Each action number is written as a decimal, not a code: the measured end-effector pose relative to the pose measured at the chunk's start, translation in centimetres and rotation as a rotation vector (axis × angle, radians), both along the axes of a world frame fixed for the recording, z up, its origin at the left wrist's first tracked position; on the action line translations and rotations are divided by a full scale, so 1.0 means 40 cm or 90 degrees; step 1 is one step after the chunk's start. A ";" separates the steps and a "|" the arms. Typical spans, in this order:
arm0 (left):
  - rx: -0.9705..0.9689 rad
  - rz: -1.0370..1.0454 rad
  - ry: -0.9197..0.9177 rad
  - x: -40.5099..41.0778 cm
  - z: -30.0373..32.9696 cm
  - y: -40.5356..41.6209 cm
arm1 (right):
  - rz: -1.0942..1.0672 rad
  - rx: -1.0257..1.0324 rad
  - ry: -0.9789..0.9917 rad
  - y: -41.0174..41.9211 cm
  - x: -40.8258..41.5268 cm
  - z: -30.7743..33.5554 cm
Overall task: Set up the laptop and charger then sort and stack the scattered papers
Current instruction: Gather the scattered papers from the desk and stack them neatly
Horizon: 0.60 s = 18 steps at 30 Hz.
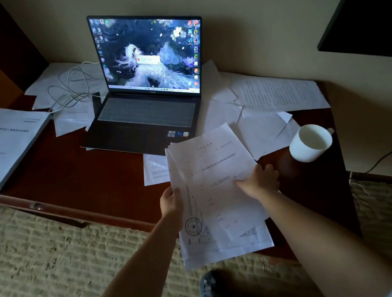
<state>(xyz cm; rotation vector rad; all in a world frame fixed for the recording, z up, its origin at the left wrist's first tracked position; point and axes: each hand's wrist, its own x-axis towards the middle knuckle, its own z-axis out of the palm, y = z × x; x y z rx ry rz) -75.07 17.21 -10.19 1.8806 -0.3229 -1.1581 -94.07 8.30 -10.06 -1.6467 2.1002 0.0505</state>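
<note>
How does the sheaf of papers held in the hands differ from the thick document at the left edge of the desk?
The sheaf of papers is held up by the left hand and the right hand; the thick document lies flat on the desk. The sheaf is thin and fanned unevenly; the document is thick and squared. The sheaf shows a round stamp; none shows on the document. Both are white printed paper.

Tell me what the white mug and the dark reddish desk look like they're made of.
White mug: probably glazed ceramic, going by its smooth, thick, opaque wall and rounded rim. Dark reddish desk: looks like varnished wood or veneer; its red-brown top has a soft sheen, but no grain is clear.
</note>
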 end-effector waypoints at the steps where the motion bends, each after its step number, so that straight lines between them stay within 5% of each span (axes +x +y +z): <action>1: -0.002 0.005 0.008 -0.002 -0.002 -0.002 | 0.002 0.020 -0.023 -0.004 -0.006 -0.003; 9: -0.019 -0.117 -0.016 -0.019 0.034 0.012 | 0.000 0.110 -0.103 0.022 -0.036 -0.002; 14: -0.183 -0.063 -0.019 -0.032 0.162 0.002 | -0.177 0.011 -0.553 0.038 -0.046 0.100; 18: -0.289 -0.055 -0.077 -0.042 0.277 -0.008 | -0.177 -0.199 -0.670 0.032 -0.030 0.230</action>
